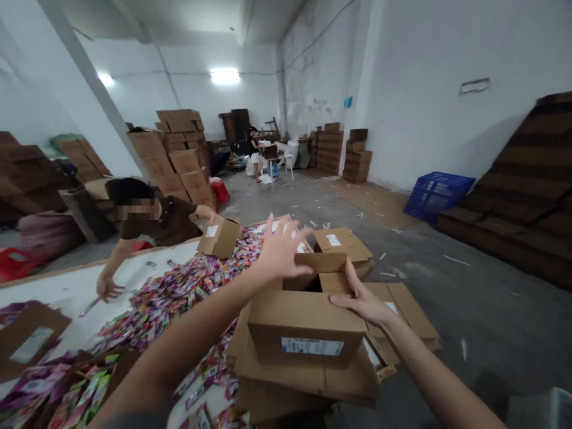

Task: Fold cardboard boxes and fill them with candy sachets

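In front of me a brown cardboard box (308, 316) stands with its top flaps up and a white label on the near side. My right hand (364, 298) grips its right edge, thumb on the near flap and fingers along the far side. Above the box's left side hovers my left hand (283, 247), fingers spread and slightly blurred, holding nothing. Under the box lies a stack of flattened cardboard boxes (308, 375). Many small purple and pink packets (179, 292) are heaped on the white table to the left.
Across the table (84, 286) a co-worker (156, 217) holds another box (218, 238). Flat cartons (344, 244) lie beyond and right of my box. A blue crate (438, 196) and stacked cartons (518, 185) stand along the right wall. Another person (254, 152) stands far back.
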A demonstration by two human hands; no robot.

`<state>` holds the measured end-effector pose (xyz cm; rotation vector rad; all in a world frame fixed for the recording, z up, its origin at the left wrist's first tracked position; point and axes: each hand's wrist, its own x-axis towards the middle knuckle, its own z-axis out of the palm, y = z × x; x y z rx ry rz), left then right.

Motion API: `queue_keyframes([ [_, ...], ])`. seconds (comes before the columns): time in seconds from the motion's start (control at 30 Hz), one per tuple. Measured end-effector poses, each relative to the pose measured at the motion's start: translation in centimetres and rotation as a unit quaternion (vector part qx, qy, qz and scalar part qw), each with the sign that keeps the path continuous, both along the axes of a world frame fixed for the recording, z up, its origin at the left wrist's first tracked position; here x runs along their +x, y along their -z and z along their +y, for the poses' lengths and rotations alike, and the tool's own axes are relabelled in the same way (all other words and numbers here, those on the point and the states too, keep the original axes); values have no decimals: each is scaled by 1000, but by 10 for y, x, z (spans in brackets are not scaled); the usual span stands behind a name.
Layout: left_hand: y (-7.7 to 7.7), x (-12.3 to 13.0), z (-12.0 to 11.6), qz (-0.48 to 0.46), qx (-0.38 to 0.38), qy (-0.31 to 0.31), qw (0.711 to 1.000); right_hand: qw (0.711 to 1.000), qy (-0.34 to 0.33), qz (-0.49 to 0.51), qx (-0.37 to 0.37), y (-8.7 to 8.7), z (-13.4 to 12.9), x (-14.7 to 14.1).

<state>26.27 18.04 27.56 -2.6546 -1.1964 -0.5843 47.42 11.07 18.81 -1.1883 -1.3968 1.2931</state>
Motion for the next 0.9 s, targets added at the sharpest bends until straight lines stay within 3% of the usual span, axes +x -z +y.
queue_keyframes([
  [0.07, -11, 7, 21, 2, -197, -20, 980, 1000, 10, 15, 5, 2, 4, 4],
  [0.13, -6, 7, 23, 55, -389, 51, 918, 1000, 16, 23, 0, 5, 6, 9],
  [0.17, 0, 5, 16, 87, -426, 82, 897, 1000, 13, 23, -5, 7, 7, 11],
  [0.2, 8, 3, 5, 113, -426, 95, 893, 1000, 5, 20, -12, 9, 6, 13],
  [0.33, 33, -7, -57, 111, -299, 17, 948, 999, -39, 14, -30, 12, -3, 15],
  [0.43, 39, -7, -90, 96, -286, 27, 953, 996, -70, 15, -44, 11, -15, 15],
  [0.5, 38, -5, -100, 104, -289, 43, 951, 995, -87, 4, -41, 10, -21, 16],
  [0.63, 21, -24, -100, 82, -259, 20, 962, 995, -100, 12, -8, 0, -11, 14],
  [0.7, 2, -59, -105, 4, -240, -40, 970, 991, -103, 77, -41, -7, 7, 10],
  [0.77, -15, -109, -126, -149, -208, -106, 961, 984, -89, 117, -96, -11, 29, 4],
  [0.8, -20, -136, -144, -232, -192, -161, 940, 984, -78, 110, -118, -10, 40, 1],
  [0.83, -21, -162, -167, -315, -196, -222, 902, 985, -68, 87, -135, -7, 50, -1],
  [0.9, -10, -204, -223, -523, -214, -349, 747, 984, -60, 22, -166, 4, 67, -5],
])
